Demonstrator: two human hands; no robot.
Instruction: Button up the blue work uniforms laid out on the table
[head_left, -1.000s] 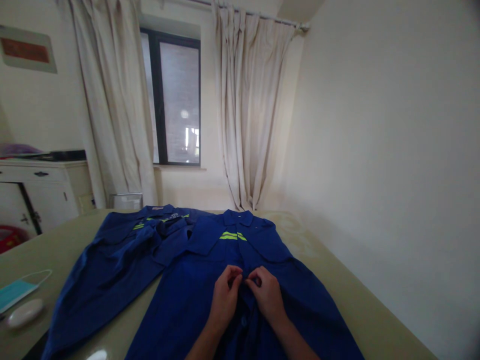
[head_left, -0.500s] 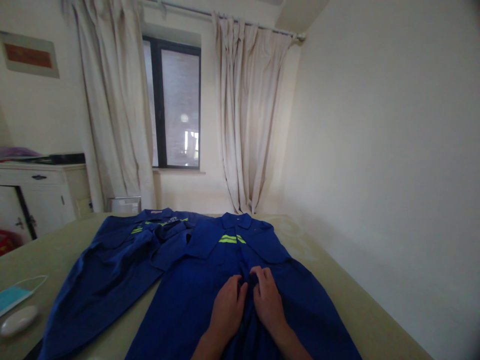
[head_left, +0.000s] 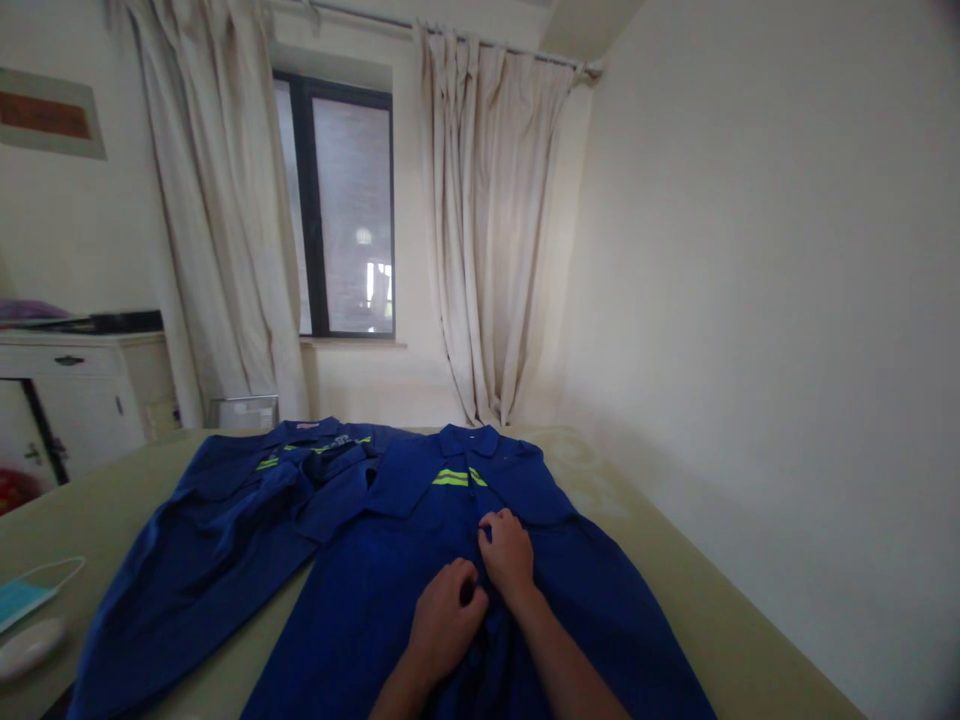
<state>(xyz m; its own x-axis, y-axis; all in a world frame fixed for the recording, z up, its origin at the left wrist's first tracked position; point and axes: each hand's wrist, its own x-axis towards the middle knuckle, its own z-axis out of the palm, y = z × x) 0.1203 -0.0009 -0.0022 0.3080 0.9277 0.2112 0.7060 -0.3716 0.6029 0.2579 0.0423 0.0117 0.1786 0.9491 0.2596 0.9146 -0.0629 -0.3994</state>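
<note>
A blue work coverall (head_left: 352, 610) lies front up, its collar at the far end and yellow-green stripes across the chest. My left hand (head_left: 448, 612) is closed over the front at the middle, thumb and forefinger bent together on the cloth. Farther up the front opening, below the stripes, my right hand (head_left: 508, 550) has its fingers curled on the fabric. The exact bit of cloth under the fingertips is hidden. A second blue work garment (head_left: 202, 545), with similar stripes, lies rumpled on the left, touching the first.
Both garments rest on a pale green bed-like surface (head_left: 645, 520). At the left edge are a blue face mask (head_left: 22, 600) and a white rounded object (head_left: 31, 648). A wall (head_left: 750, 300) runs along the right. Behind stand curtains (head_left: 487, 220), a window (head_left: 352, 210) and a white cabinet (head_left: 90, 390).
My right hand has moved up the front of the coverall, toward the collar. My left hand has shifted slightly left and down. The view has turned a little to the right.
</note>
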